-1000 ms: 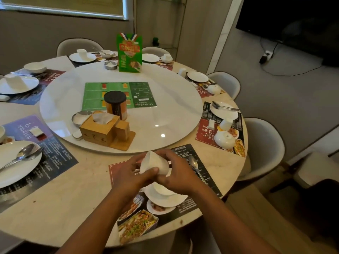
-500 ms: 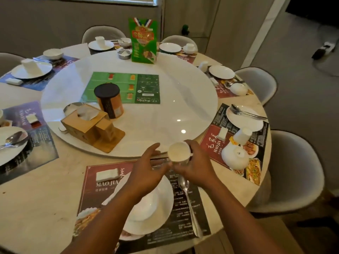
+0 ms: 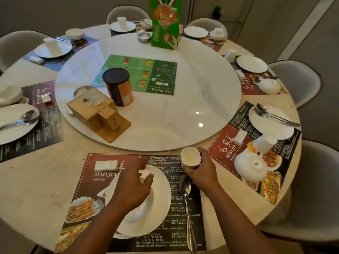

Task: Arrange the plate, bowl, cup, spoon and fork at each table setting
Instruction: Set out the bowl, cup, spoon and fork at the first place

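Note:
At the near setting a white plate [image 3: 157,215] lies on a dark red placemat [image 3: 88,182], with a white bowl [image 3: 141,211] on it, partly hidden by my arm. My right hand [image 3: 200,171] grips a small white cup [image 3: 190,156], upright, at the placemat's far right corner. Over the plate's far side hovers my left hand [image 3: 135,180], fingers spread and empty. A spoon [image 3: 186,202] rests on the mat just right of the plate. No fork shows at this setting.
A round glass turntable [image 3: 201,99] fills the table's middle, carrying a wooden tissue box [image 3: 93,110], a dark-lidded canister [image 3: 119,87] and a green menu stand [image 3: 165,22]. Other settings ring the round table; the right one has an overturned bowl [image 3: 251,165]. Grey chairs stand around.
My left hand let go of the cup and moved back over the plate. My right hand carried the cup to the right and lower, toward the placemat's corner. The view tilted downward.

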`<move>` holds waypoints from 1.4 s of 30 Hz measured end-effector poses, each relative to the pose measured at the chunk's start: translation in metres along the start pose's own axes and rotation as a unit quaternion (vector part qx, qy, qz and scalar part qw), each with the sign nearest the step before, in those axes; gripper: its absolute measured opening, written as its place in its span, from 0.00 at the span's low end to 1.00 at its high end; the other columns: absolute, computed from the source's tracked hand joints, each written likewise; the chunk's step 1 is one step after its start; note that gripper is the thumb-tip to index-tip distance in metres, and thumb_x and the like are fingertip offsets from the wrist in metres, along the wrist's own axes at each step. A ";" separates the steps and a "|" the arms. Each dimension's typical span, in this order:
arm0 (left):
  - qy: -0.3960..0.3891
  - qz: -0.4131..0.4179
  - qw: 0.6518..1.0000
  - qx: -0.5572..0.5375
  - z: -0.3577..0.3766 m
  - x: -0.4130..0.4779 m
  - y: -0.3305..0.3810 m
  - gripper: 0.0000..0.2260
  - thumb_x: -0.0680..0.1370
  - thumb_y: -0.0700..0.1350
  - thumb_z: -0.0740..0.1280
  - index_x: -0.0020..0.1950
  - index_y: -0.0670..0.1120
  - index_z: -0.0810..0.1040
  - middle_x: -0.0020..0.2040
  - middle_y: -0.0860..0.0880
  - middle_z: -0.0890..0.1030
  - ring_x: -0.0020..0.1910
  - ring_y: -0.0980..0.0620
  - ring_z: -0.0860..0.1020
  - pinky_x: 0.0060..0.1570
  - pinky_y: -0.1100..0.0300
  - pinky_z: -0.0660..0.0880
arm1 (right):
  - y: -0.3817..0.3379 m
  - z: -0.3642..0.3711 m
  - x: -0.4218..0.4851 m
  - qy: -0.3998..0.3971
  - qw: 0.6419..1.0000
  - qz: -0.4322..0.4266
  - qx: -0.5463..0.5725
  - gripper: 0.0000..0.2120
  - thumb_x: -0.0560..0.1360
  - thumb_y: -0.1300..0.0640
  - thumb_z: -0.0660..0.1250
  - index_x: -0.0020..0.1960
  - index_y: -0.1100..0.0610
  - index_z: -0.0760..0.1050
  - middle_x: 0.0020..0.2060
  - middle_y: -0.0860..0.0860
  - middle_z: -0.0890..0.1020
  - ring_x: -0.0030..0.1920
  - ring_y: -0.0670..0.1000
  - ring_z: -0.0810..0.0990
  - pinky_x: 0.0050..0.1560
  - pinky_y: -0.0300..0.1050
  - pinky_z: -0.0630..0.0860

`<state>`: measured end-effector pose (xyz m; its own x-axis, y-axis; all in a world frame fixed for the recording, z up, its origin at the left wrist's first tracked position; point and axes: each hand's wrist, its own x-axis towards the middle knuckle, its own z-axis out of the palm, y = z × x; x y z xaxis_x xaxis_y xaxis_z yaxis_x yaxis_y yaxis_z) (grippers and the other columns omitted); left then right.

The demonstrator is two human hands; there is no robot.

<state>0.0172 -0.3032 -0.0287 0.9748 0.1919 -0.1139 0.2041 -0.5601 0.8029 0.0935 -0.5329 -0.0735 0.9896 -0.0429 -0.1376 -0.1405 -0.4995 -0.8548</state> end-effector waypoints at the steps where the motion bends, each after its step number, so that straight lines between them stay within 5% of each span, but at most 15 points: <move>1: 0.006 -0.001 1.000 0.000 -0.001 0.001 -0.001 0.23 0.75 0.45 0.71 0.69 0.56 0.72 0.61 0.57 0.77 0.57 0.60 0.77 0.54 0.61 0.76 | 0.002 0.000 0.000 0.001 1.000 0.004 0.000 0.34 0.63 0.54 0.81 0.64 0.44 0.69 0.56 0.41 0.79 0.55 0.44 0.78 0.57 0.48 0.78; 7: 0.017 0.000 1.000 0.011 -0.005 0.005 -0.005 0.23 0.75 0.45 0.71 0.69 0.55 0.72 0.61 0.58 0.78 0.57 0.60 0.76 0.52 0.64 0.75 | 0.006 -0.005 0.001 -0.002 1.000 0.005 -0.011 0.33 0.65 0.54 0.81 0.64 0.43 0.69 0.56 0.41 0.79 0.56 0.43 0.78 0.57 0.48 0.79; 13: 0.028 0.002 0.999 0.017 -0.009 0.006 -0.014 0.23 0.75 0.45 0.72 0.69 0.55 0.72 0.60 0.58 0.78 0.57 0.59 0.77 0.56 0.56 0.78 | 0.005 -0.003 -0.002 0.005 1.000 0.017 -0.009 0.34 0.66 0.55 0.81 0.65 0.43 0.68 0.57 0.42 0.78 0.58 0.45 0.77 0.58 0.49 0.78; 17: 0.042 0.006 0.999 0.014 -0.017 0.008 -0.020 0.22 0.75 0.45 0.72 0.68 0.54 0.73 0.59 0.55 0.79 0.56 0.57 0.77 0.54 0.59 0.77 | -0.007 -0.005 -0.006 -0.018 0.999 0.026 -0.042 0.41 0.66 0.50 0.80 0.73 0.47 0.62 0.67 0.47 0.72 0.66 0.49 0.72 0.62 0.45 0.72; 19: 0.057 0.003 0.998 0.018 -0.026 0.009 -0.024 0.23 0.74 0.44 0.73 0.68 0.53 0.74 0.58 0.54 0.79 0.54 0.57 0.78 0.51 0.62 0.76 | -0.022 -0.003 -0.011 0.015 0.996 -0.015 -0.090 0.41 0.69 0.46 0.77 0.75 0.49 0.60 0.70 0.48 0.68 0.68 0.47 0.67 0.63 0.44 0.69; 22: 0.086 -0.026 0.996 0.024 -0.043 0.010 -0.031 0.22 0.74 0.43 0.72 0.67 0.51 0.74 0.59 0.52 0.80 0.52 0.56 0.78 0.49 0.64 0.74 | -0.057 0.014 -0.016 0.068 0.972 -0.163 -0.155 0.24 0.74 0.52 0.72 0.68 0.51 0.70 0.65 0.48 0.73 0.65 0.47 0.70 0.62 0.43 0.70; 25: 0.108 -0.064 0.992 0.032 -0.063 0.010 -0.042 0.20 0.75 0.43 0.72 0.66 0.51 0.75 0.59 0.52 0.80 0.52 0.57 0.77 0.48 0.64 0.72 | -0.095 0.051 -0.015 -0.034 0.957 -0.219 -0.184 0.11 0.76 0.55 0.69 0.58 0.53 0.78 0.53 0.49 0.79 0.54 0.50 0.75 0.55 0.48 0.76; 29: 0.119 -0.111 0.986 0.029 -0.091 0.009 -0.060 0.20 0.72 0.43 0.73 0.63 0.49 0.77 0.56 0.49 0.81 0.50 0.53 0.77 0.48 0.60 0.72 | -0.133 0.124 -0.014 -0.177 0.921 -0.228 -0.262 0.12 0.77 0.52 0.67 0.59 0.51 0.79 0.53 0.50 0.81 0.53 0.54 0.78 0.51 0.53 0.78; 35: 0.092 -0.131 0.986 0.049 -0.113 0.006 -0.090 0.19 0.75 0.43 0.70 0.65 0.48 0.76 0.54 0.51 0.80 0.46 0.56 0.75 0.40 0.66 0.70 | -0.149 0.197 -0.011 -0.255 0.861 -0.234 -0.372 0.16 0.74 0.57 0.72 0.61 0.52 0.78 0.56 0.55 0.79 0.56 0.58 0.78 0.50 0.51 0.76; 42: 0.058 -0.141 0.988 0.037 -0.114 0.011 -0.107 0.23 0.74 0.41 0.71 0.69 0.48 0.73 0.61 0.47 0.79 0.56 0.51 0.79 0.48 0.61 0.77 | -0.146 0.210 -0.008 -0.244 0.857 -0.248 -0.380 0.18 0.70 0.61 0.74 0.59 0.55 0.75 0.53 0.56 0.80 0.54 0.59 0.77 0.47 0.50 0.74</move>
<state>-0.0043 -0.1492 -0.0490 0.8621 0.4377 -0.2553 0.4761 -0.5272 0.7038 0.0997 -0.2774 -0.0525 0.7637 0.6129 -0.2027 0.5391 -0.7782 -0.3222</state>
